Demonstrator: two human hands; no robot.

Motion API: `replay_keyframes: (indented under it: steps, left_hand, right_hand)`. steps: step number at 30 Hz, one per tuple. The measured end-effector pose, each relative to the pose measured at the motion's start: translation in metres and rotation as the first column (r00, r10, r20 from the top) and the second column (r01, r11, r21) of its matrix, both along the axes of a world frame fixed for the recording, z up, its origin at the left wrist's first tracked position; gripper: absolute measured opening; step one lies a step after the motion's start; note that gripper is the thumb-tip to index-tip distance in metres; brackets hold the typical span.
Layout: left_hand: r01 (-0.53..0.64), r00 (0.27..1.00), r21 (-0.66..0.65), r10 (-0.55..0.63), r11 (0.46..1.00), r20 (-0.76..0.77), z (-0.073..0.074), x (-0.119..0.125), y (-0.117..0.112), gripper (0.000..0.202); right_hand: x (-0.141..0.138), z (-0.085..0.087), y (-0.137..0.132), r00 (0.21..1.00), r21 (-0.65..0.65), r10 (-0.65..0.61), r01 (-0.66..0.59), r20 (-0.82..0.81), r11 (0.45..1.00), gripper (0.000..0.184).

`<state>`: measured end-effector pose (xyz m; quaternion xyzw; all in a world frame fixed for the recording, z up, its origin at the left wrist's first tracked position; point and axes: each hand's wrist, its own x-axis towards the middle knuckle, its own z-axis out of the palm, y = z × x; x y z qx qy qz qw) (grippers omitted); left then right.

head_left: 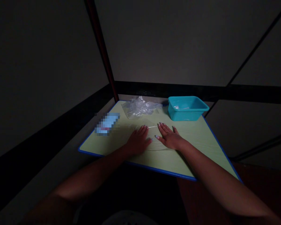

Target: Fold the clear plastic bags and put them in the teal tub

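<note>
While both palms lie flat, the fingers are stretched out & slightly spread, pinching nothing, pressed down on a clear plastic sheet (pixel 152 137) that lies on the table (pixel 201 140). Left hand (pixel 138 141) has its fingers pointing away from the body, tips at approx. the sheet's left part; right hand (pixel 170 137) sits just beside it, thumb angled in toward the left thumb, the two nearly meeting w/ a small gap between. Nails look light-coloured. The sheet is see-through & hard to trace in the dim light: a curved far edge shows just beyond the fingertips & a near edge below the wrists, so it sits at mid-table, under & between the hands. Whether it's a bag or a single layer, can't tell.

Further out: a crumpled pile of clear plastic (pixel 140 107) at the far edge of the table, beyond the left hand & well apart from it. To its right, touching or nearly so, a teal tub (pixel 186 108) at the far right corner, w/ sth pale inside, too dim to tell. A blurred-out pale blue item (pixel 107 123) lies near the table's left edge. Table top is pale green w/ blue edging. Dark walls behind; a reddish pole (pixel 103 53) rises from the far left corner.
</note>
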<state>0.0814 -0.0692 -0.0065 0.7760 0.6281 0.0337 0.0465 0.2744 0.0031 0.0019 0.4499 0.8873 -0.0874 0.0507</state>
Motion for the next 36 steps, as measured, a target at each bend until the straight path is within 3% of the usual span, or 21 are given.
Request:
replay_keyframes:
  steps: [9, 12, 15, 17, 21, 23, 26, 28, 31, 33, 36]
  left_hand:
    - [-0.110, 0.993, -0.068, 0.107, 0.992, -0.042, 0.004, -0.081, -0.014, 0.059]
    - [-0.150, 0.988, -0.074, 0.147, 0.986, -0.037, 0.003, -0.091, -0.018, 0.060]
    - [-0.184, 0.983, 0.007, 0.184, 0.983, 0.011, 0.002, -0.086, -0.026, 0.062]
    - [-0.115, 0.991, 0.110, 0.106, 0.987, 0.087, 0.005, -0.079, -0.038, 0.058]
    - [0.288, 0.932, 0.192, -0.321, 0.938, 0.170, 0.016, -0.069, -0.068, 0.034]
    - [0.351, 0.915, 0.211, -0.382, 0.912, 0.130, 0.019, -0.071, -0.080, 0.030]
    - [0.348, 0.926, 0.249, -0.373, 0.904, 0.058, 0.012, -0.084, -0.089, 0.029]
    - [0.337, 0.933, 0.262, -0.359, 0.904, 0.036, 0.004, -0.093, -0.091, 0.033]
    - [0.312, 0.944, 0.240, -0.329, 0.919, 0.033, -0.006, -0.104, -0.093, 0.040]
    - [0.281, 0.956, 0.207, -0.293, 0.937, 0.027, -0.008, -0.107, -0.093, 0.041]
    - [0.225, 0.973, 0.165, -0.230, 0.960, 0.015, -0.004, -0.106, -0.090, 0.043]
  right_hand:
    - [0.000, -0.001, 0.000, 1.000, -0.023, -0.012, 0.012, -0.019, 1.000, 0.071]
    - [0.000, -0.001, -0.001, 1.000, -0.019, -0.009, 0.009, -0.025, 1.000, 0.071]
    - [0.000, 0.000, -0.001, 0.999, -0.032, -0.005, 0.003, -0.045, 0.999, 0.072]
    - [0.000, 0.002, -0.001, 0.998, -0.040, -0.004, 0.002, -0.055, 0.999, 0.072]
    - [0.002, 0.009, -0.001, 0.996, -0.023, -0.011, 0.009, -0.094, 1.000, 0.070]
    - [0.004, 0.015, -0.002, 0.991, -0.005, 0.007, -0.008, -0.134, 1.000, 0.071]
    - [0.007, 0.028, -0.009, 0.971, 0.008, 0.116, -0.117, -0.209, 0.993, 0.069]
    - [0.006, 0.036, -0.017, 0.929, -0.021, 0.239, -0.255, -0.281, 0.967, 0.061]
    - [0.003, 0.042, -0.029, 0.809, -0.085, 0.447, -0.512, -0.382, 0.855, 0.036]
    - [0.000, 0.041, -0.035, 0.748, -0.121, 0.530, -0.616, -0.398, 0.779, 0.023]
    - [-0.003, 0.037, -0.039, 0.745, -0.149, 0.545, -0.633, -0.386, 0.760, 0.022]
